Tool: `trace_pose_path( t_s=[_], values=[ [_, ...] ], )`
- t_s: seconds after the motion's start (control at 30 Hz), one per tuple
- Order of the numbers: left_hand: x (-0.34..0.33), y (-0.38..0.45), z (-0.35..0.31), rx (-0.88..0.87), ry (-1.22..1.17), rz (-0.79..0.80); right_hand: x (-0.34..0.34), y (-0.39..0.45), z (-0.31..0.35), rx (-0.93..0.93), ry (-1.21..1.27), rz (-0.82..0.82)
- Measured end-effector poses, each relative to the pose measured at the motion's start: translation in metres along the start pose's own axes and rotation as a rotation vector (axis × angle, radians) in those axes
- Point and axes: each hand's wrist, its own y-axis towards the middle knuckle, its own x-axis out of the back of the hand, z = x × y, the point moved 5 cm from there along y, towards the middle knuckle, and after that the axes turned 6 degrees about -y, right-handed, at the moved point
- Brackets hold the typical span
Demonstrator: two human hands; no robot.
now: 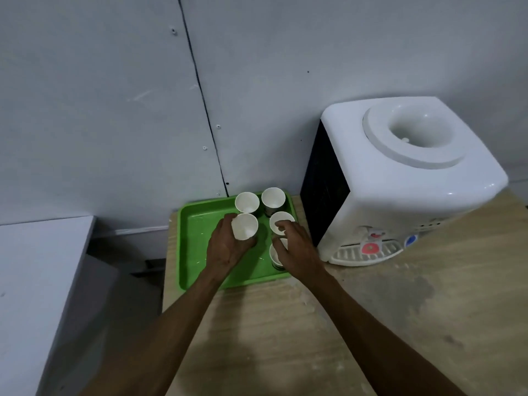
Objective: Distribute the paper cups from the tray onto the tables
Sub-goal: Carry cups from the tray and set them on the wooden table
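Green tray [197, 247]: sits at the far left corner of a wooden table [371, 310], against the wall. Paper cups on tray: 5 visible, white, upright, grouped on its right half. Left hand [228, 247]: fingers curled around the middle-left cup [245, 226], which tilts slightly. Right hand [294, 247]: fingertips pinch the rim of the middle-right cup [281, 222]; the hand partly covers the nearest cup [275, 257]. 2 far cups [247, 202] [273, 197]: untouched, side by side. White water dispenser [400, 181]: stands just right of the tray.
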Motion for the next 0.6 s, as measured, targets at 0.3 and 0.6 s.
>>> trace_pose_path(
  t_s=[0.3,0.6],
  values=[
    [0.088,-0.049,-0.051,-0.222,-0.11,-0.082,-0.018,-0.003,0.052,-0.44,0.812,0.117],
    [0.18,-0.11,-0.038,-0.169,-0.17,-0.17,-0.056,-0.043,0.143,-0.578,1.223,0.573]
  ],
)
